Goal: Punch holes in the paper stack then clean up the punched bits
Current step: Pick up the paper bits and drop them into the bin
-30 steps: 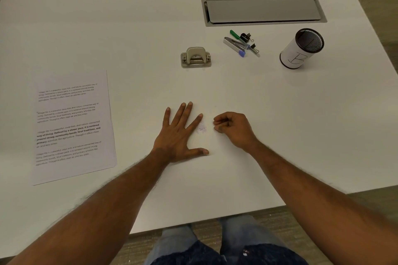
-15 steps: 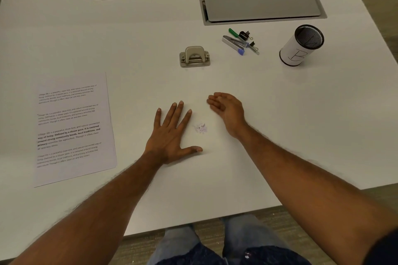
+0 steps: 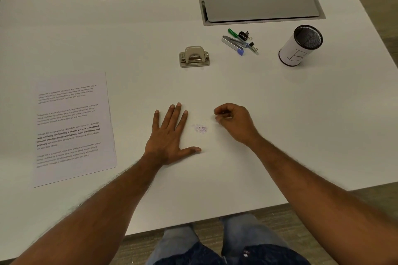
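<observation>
The left hand [image 3: 170, 135] lies flat and empty, walling in the punched bits [image 3: 200, 128] beside it, while the right hand [image 3: 233, 121], fingers curled with no visible hold, hovers just right to gather them.

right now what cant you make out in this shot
- Right hand, head view: curled fingers hide whether it pinches any bits.
- Punched bits: too small to count.
- Paper stack: no holes can be made out; the small print is blurred.
- Pen cup: dark mesh interior hides any contents.
- Hole punch: its underside faces away.
</observation>
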Motion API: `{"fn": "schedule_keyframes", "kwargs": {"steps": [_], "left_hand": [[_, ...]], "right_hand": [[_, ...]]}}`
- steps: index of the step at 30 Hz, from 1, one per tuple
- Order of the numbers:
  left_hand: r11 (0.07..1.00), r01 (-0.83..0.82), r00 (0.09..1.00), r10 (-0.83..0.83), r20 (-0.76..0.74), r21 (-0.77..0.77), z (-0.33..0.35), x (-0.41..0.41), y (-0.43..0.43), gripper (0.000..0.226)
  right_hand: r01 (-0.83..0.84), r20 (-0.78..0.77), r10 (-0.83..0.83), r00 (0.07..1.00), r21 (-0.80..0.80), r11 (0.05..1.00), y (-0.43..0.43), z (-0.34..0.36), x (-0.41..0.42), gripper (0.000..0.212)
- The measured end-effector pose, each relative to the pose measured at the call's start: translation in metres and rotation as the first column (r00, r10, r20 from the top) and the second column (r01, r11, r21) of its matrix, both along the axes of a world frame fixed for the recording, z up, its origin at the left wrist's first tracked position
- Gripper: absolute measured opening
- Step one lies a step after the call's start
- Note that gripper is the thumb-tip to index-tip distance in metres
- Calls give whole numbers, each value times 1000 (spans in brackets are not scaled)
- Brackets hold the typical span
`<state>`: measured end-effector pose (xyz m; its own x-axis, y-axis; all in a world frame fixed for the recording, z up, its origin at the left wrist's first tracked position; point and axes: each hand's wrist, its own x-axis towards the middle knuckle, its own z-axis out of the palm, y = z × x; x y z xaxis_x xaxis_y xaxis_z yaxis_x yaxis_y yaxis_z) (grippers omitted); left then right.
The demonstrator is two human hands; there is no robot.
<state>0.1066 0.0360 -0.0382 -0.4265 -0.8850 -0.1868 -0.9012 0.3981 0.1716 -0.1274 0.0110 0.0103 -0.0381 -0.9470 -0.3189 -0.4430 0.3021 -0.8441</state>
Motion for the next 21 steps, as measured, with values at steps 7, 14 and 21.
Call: {"fn": "schedule_keyframes", "kwargs": {"steps": [7, 14, 21], "left_hand": [[998, 66, 998, -66, 1, -11, 3, -10, 3, 112], [997, 71, 997, -71, 5, 5, 4, -13, 3, 112], [1000, 23, 999, -23, -22, -5, 3, 2, 0, 118]], "right_hand": [[-150, -60, 150, 987, 3, 989, 24, -13, 21, 39], [6, 78, -3, 997, -36, 999, 14, -18, 43, 40], [124, 16, -124, 992, -184, 975, 15, -22, 18, 29]]}}
